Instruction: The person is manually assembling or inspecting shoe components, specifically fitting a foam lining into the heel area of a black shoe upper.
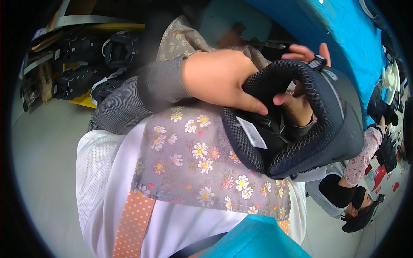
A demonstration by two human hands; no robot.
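Shelving (120, 26) on your left, edged in yellow, carries several black boots (79, 81), and a brown carton (45, 81) stands at its outer end; you cannot see into the carton. Your nearest open vessel is the padded black boot (344, 129) held up in front of your apron (198, 150), right of your middle, with its wide mouth turned toward you. Inside that mouth you can see dark lining, a white label (251, 132) on the near left wall, and parts of both your hands.

The boot has a thick collar of ribbed mesh, smooth dark sides with a pale seam line, and a short striped loop (317, 62) at the top of the rim.

Your left grip (223, 79) comes in from the left and pinches the collar's left edge, the thumb pressed to the inner side and the fingers hidden behind it. Your right grip (301, 109) is behind the boot: its bent thumb shows through the opening, while its fingertips (299, 51) rise spread apart beyond the top rim. You cannot tell how firmly it presses.
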